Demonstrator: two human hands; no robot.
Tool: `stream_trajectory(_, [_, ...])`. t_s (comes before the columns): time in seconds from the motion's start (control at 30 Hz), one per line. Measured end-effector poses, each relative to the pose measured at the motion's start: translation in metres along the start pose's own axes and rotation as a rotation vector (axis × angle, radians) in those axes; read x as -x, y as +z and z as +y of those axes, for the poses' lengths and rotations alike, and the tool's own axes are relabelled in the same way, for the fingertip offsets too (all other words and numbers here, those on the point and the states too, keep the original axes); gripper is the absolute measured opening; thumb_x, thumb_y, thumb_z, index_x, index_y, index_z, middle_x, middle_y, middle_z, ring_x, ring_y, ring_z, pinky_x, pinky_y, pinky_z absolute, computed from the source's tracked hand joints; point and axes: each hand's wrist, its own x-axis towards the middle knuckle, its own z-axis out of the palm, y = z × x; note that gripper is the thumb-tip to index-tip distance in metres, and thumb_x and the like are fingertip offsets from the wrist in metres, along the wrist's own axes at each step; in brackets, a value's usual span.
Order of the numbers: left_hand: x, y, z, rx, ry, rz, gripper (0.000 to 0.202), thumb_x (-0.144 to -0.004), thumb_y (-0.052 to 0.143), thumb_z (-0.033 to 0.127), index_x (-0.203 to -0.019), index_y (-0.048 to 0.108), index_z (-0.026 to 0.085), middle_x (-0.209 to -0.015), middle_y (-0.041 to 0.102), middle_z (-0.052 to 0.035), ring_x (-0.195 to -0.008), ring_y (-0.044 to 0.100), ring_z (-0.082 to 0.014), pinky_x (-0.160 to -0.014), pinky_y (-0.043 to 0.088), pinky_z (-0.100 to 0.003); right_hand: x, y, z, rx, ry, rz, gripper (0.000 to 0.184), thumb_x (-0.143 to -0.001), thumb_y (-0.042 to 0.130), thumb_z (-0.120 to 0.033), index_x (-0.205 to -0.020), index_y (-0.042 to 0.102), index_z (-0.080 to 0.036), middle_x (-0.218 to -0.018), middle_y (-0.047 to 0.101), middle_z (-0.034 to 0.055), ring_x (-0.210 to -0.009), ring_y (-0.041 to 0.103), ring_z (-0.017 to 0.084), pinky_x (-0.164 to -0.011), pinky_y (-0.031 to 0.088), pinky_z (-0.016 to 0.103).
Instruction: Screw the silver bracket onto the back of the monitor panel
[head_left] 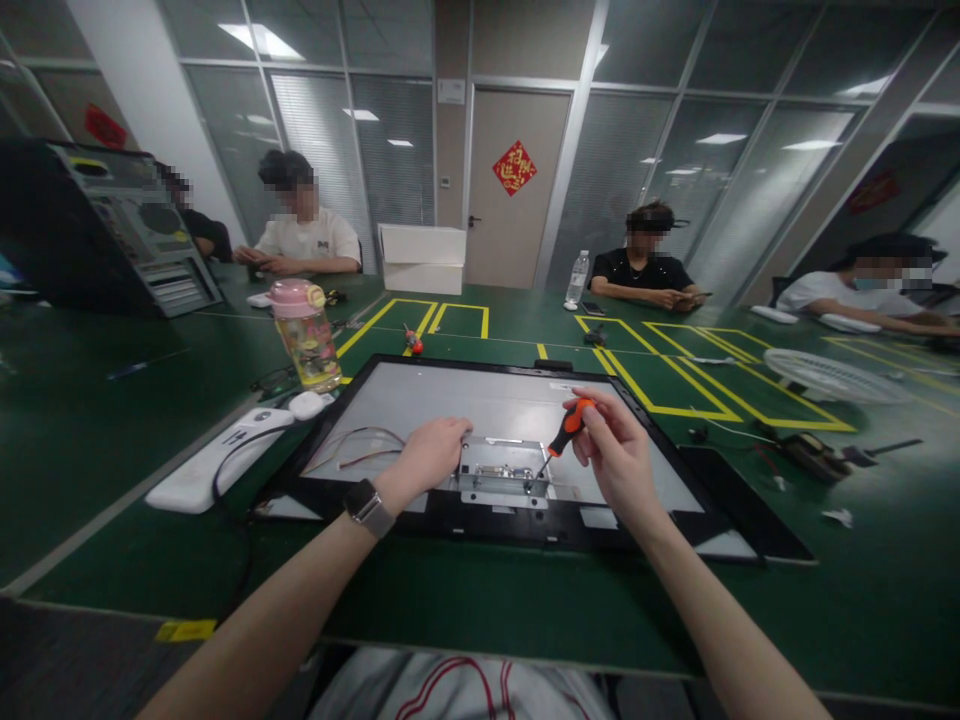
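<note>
Firstly, bottle (306, 335): standing upright on the bench (90, 440), near the far left corner of the panel (465, 395); a swinging elbow could be knocking it over, and any leak would be running toward the open back.
Cable (217, 475): looping black toward the bench edge beside the person's arm; an arm dragging back could be snagging it and tugging whatever it is feeding.
Wires (360, 445): lying loose on the panel's back, just left of the left hand (431, 452); a shifting palm could be pinching them or pulling them from a connector I cannot see.
Left hand: resting curled, fingers pressed together on the left edge of the plate (502, 470), steadying it; leaning too hard could be flexing the screen underneath, and sheet-metal edges could be nicking fingertips.
Plate: sitting at the panel's near edge, between both hands; whether its screws are in or out is too small to tell, and a freed screw could be rolling away.
Panel: lying face down on the bench, straight ahead of the person, screen side hidden; grit beneath could be scratching it.
Screwdriver (564, 428): leaning down-left from the right hand (611, 455), tip touching the plate's right side; a tilted tip could be camming out, chewing a screw head or skidding onto the panel.
Right hand: pinching the orange-and-black handle between thumb and fingers; so light a grip could be letting the tool slip.
</note>
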Motion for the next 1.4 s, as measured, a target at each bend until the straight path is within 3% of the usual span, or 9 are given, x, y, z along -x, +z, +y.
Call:
stream_trajectory(0.27, [0.000,-0.002,0.001,-0.011,-0.002,-0.007,0.038,-0.090,0.038,0.009,-0.120,0.060,0.015,-0.114,0.070,-0.0122,-0.106,0.065,-0.0240,-0.093,0.049,-0.037,0.002,0.002,0.001,-0.035,-0.027,-0.026,0.011,-0.083,0.071,-0.030,-0.092,0.070,-0.024,-0.072,0.056,-0.0036,-0.042,0.043,0.002,-0.039,0.033,0.017])
stream_trajectory(0.53, [0.001,0.000,0.000,-0.011,0.002,-0.011,0.038,-0.091,0.037,0.010,-0.121,0.060,0.016,-0.114,0.070,-0.0116,-0.107,0.064,-0.0241,-0.094,0.048,-0.037,0.004,0.004,-0.001,0.014,-0.008,-0.033,0.013,-0.087,0.068,-0.031,-0.099,0.068,-0.025,-0.067,0.052,-0.0055,-0.042,0.041,0.003,-0.039,0.031,0.017])
stream_trajectory(0.7, [0.001,-0.003,0.002,-0.014,-0.006,-0.015,0.038,-0.091,0.037,0.009,-0.121,0.060,0.016,-0.114,0.069,-0.0115,-0.108,0.064,-0.0229,-0.094,0.048,-0.035,0.005,0.006,-0.004,0.073,-0.052,0.015,0.020,-0.088,0.066,-0.032,-0.107,0.064,-0.027,-0.083,0.058,-0.0024,-0.043,0.041,0.003,-0.039,0.033,0.018])
stream_trajectory(1.03, [0.001,-0.003,0.002,-0.016,-0.001,-0.015,0.038,-0.091,0.037,0.010,-0.121,0.060,0.016,-0.113,0.069,-0.0112,-0.107,0.064,-0.0232,-0.093,0.048,-0.035,0.006,0.009,-0.010,0.153,-0.117,-0.097,0.023,-0.097,0.049,-0.033,-0.111,0.064,-0.024,-0.101,0.068,0.0057,-0.046,0.045,0.006,-0.041,0.041,0.023])
stream_trajectory(1.4, [0.001,-0.004,0.003,-0.018,0.005,-0.011,0.038,-0.091,0.038,0.009,-0.121,0.060,0.015,-0.114,0.069,-0.0120,-0.108,0.064,-0.0236,-0.094,0.048,-0.035,0.007,0.011,-0.014,0.167,-0.119,-0.099,0.022,-0.094,0.054,-0.034,-0.108,0.068,-0.024,-0.095,0.071,0.0050,-0.043,0.045,0.005,-0.039,0.043,0.023])
